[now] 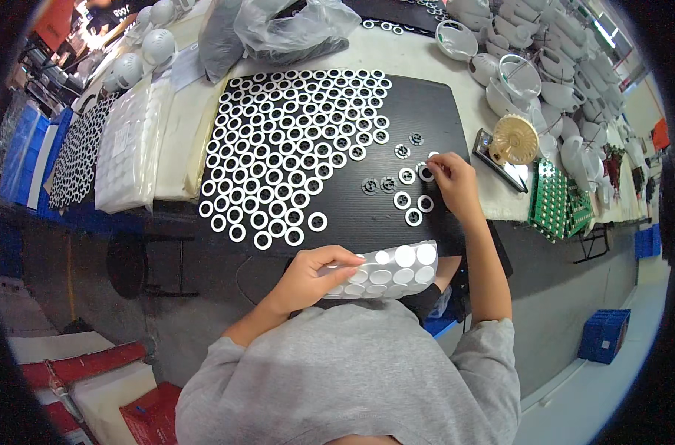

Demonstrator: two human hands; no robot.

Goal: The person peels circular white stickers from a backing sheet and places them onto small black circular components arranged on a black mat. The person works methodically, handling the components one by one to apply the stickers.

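Observation:
My left hand [311, 276] pinches the edge of a clear backing sheet with round white stickers [404, 276], held in front of me below the board's near edge. Over the right part of a black ribbed board [374, 226], the fingers of my right hand [456, 185] are closed at a white ring [425, 175] that sits on a dark round piece. Close by are several more pieces with white rings [406, 176] and several dark round pieces [369, 185] without them. Many white-ringed black discs [276, 159] fill the board's left and middle.
A gold-coloured ribbed round object [515, 139] stands right of the board, near green circuit boards [551, 196]. White plastic housings [567, 74] pile up at the far right. Plastic bags [297, 30] lie behind the board; a wrapped white stack [130, 152] is on the left.

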